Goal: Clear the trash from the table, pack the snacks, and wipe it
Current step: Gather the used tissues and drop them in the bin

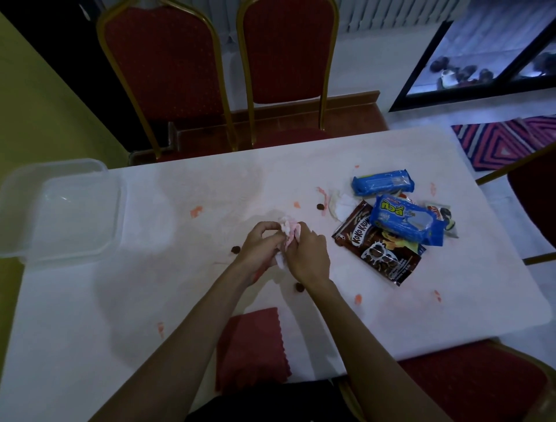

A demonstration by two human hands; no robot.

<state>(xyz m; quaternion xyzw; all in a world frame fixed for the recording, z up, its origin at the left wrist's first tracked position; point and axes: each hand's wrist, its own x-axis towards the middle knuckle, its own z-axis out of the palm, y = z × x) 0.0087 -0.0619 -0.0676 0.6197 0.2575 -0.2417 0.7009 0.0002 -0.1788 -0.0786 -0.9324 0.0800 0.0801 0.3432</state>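
A crumpled tissue is gripped between the left hand and right hand over the counter; the snack packets lie rightward, nearer the right hand, the clear container well to the left

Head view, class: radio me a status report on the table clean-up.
Left hand and right hand both gripping crumpled tissue
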